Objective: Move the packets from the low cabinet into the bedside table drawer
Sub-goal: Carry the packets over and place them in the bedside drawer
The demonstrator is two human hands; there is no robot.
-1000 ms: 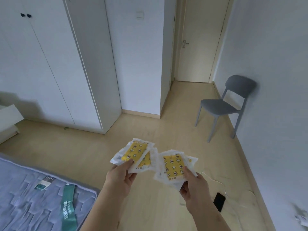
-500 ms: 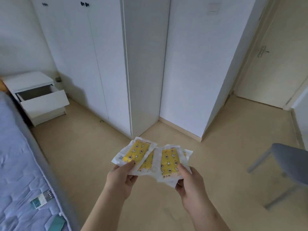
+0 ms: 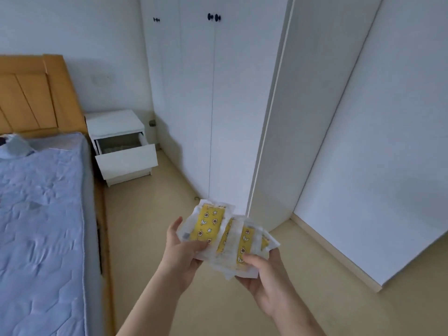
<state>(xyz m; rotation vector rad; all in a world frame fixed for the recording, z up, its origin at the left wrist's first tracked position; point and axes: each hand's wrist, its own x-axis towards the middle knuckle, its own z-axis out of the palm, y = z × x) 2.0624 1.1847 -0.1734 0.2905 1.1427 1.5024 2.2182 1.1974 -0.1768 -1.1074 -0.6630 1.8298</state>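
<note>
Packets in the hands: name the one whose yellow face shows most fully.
The leftmost packet, pinched by the left hand: its yellow panel is uncovered; the other packets overlap toward the right hand.

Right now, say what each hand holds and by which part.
The left hand pinches the left yellow packets by their lower edge, thumb on top; the right hand, the right packets likewise.

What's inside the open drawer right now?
The drawer shows grey inner walls and something pale at the bottom, too blurred to identify. Its own front hides most of the floor.
</note>
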